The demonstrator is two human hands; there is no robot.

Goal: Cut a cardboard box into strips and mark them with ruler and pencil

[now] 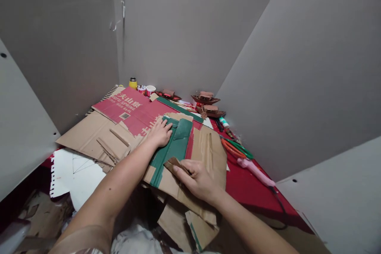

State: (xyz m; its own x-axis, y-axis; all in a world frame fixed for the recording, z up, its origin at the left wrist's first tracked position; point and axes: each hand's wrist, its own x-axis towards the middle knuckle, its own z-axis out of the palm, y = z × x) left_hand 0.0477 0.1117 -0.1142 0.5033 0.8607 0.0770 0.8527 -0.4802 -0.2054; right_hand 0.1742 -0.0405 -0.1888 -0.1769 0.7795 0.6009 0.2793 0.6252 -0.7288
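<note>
My left hand lies flat with fingers spread on a green-printed piece of cardboard, pressing its far part. Closer to me, my right hand is closed on a brown strip of cardboard, thumb on top. Whether this strip is loose or still joined to the sheet below, I cannot tell. Under my right hand spreads a brown cardboard sheet with creases and torn edges. A large red-printed cardboard sheet lies beyond my left hand.
Thin cardboard strips lie left of my forearm, near white paper with drawn lines. Small brown model boats stand at the back. A pink tool with a cord and coiled orange cable lie right. Grey panels surround the table.
</note>
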